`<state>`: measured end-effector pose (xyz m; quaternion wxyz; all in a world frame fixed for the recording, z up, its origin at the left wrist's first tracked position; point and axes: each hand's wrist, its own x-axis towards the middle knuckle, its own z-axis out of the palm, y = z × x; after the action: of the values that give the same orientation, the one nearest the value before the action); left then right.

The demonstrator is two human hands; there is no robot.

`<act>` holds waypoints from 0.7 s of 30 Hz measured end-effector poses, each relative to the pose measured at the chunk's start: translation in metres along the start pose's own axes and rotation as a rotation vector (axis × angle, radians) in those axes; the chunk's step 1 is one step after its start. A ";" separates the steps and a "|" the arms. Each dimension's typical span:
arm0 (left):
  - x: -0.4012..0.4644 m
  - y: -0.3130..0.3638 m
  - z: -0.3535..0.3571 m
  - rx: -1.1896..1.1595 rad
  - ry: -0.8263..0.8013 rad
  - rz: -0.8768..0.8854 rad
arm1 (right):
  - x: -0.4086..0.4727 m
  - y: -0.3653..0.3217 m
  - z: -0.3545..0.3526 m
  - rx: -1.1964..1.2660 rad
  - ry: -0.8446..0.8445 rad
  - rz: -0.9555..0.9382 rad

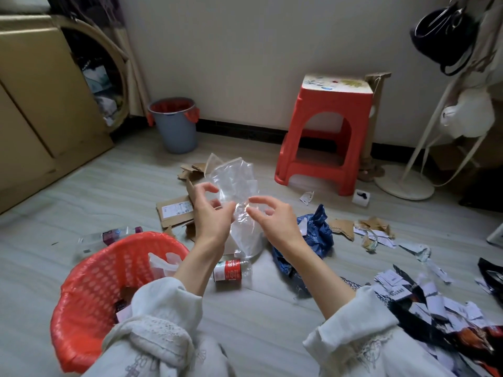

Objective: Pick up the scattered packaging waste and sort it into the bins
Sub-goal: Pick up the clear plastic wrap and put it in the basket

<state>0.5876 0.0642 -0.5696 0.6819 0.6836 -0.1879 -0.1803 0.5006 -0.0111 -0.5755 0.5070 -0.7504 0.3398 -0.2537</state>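
Note:
A clear plastic bag [234, 183] is held up in front of me over the floor. My left hand [211, 213] and my right hand [272, 216] both pinch it near its crumpled middle. A red-lined basket [89, 281] stands at my lower left with white plastic and scraps inside. A grey bin with a red liner [174, 126] stands by the far wall. On the floor lie a crushed bottle with a red label [230, 270], a blue plastic bag [313, 232], flattened cardboard [175, 209] and torn paper [430, 297].
A red plastic stool [326, 134] stands at the wall ahead on the right. A white stand with a round base [405, 183] is further right. A wooden cabinet [40, 110] fills the left side. A clear bottle with a purple label [109, 236] lies behind the basket.

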 end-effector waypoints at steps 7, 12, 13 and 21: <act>0.000 -0.002 -0.002 0.021 -0.218 0.104 | 0.007 0.001 -0.016 0.443 -0.059 0.436; 0.002 -0.014 -0.005 0.282 -0.513 0.074 | 0.009 0.005 -0.024 0.467 -0.013 0.339; 0.003 -0.016 -0.006 0.320 -0.495 0.088 | 0.008 0.005 -0.024 0.429 -0.025 0.305; 0.005 -0.019 -0.006 0.557 -0.265 0.218 | 0.004 0.013 -0.024 0.199 -0.086 0.195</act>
<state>0.5956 0.0667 -0.5887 0.4533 0.7904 -0.3892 -0.1355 0.4830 -0.0315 -0.5791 0.6152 -0.6703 0.3620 -0.2032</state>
